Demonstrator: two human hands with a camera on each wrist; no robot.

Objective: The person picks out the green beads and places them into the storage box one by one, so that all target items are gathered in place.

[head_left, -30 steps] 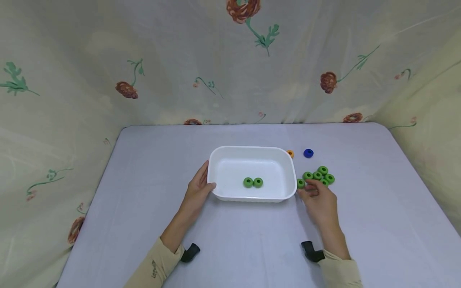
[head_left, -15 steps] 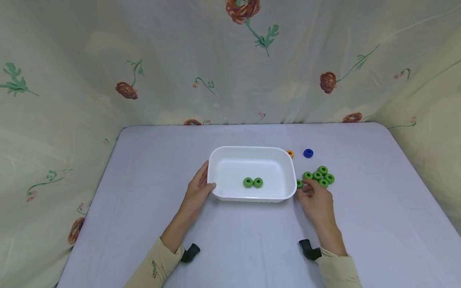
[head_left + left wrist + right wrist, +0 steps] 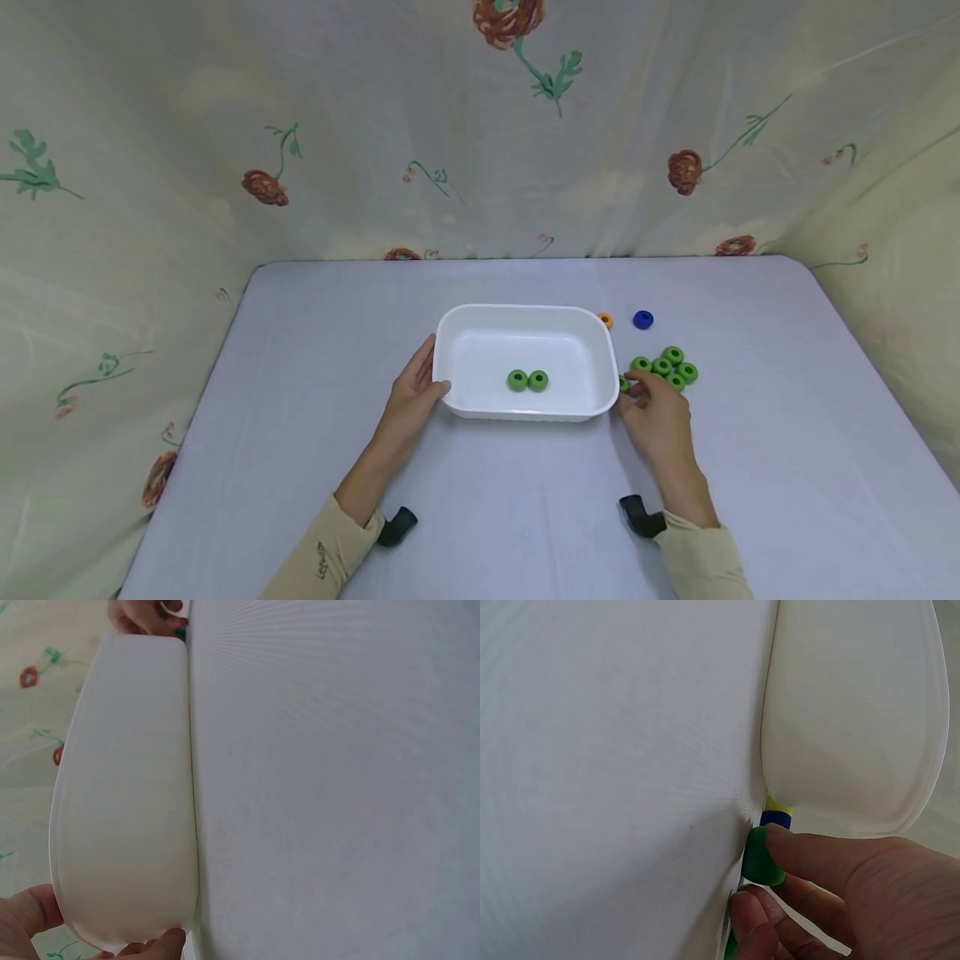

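Note:
A white rectangular tray [image 3: 480, 321] rests on the table, with two green beads [image 3: 517, 381] side by side inside. My left hand [image 3: 411, 392] grips its left end, thumb over the rim. Just outside the right end, my right hand [image 3: 660, 423] pinches another green bead [image 3: 762, 859] between thumb and finger; in the head view the tray rim and fingers partly cover it. Beside that hand lies a cluster of several green beads [image 3: 662, 367], each with a hole, some partly hidden by the hand.
Past the tray's far right corner are an orange bead [image 3: 605, 320], partly behind the rim, and a blue bead [image 3: 642, 320]. A pale cloth covers the table [image 3: 337, 325]. Flowered curtain [image 3: 337, 183] hangs behind and at both sides.
My right hand has slid slightly left with the green bead, which now sits closer under the tray's right rim. My left hand and the tray have stayed still.

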